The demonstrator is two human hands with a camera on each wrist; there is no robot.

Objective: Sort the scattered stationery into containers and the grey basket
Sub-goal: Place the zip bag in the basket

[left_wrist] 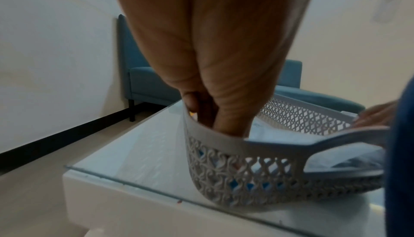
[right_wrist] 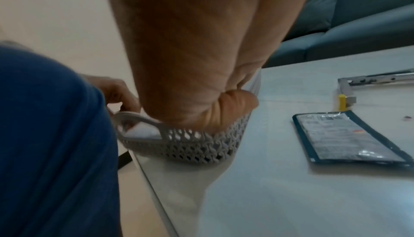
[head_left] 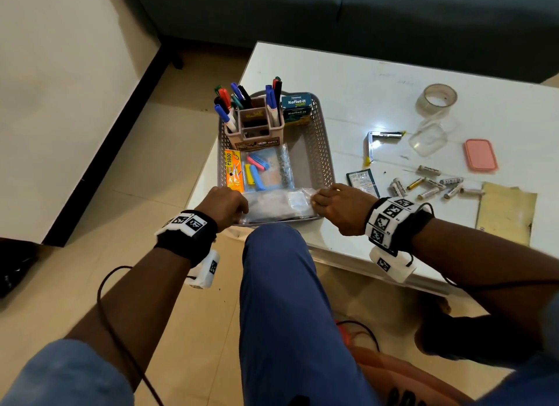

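The grey lattice basket sits at the near left corner of the white table. A clear plastic packet lies across the basket's near end. My left hand pinches its left end and my right hand grips its right end. In the left wrist view my fingers dip inside the basket wall. The basket also holds a pen holder with markers, a blue-green box and a packet of coloured clips.
On the table right of the basket lie a dark-edged sachet, several small tubes, a metal tool, a clear container, a pink lid, a tape roll and a yellow sheet. My knee is near the table edge.
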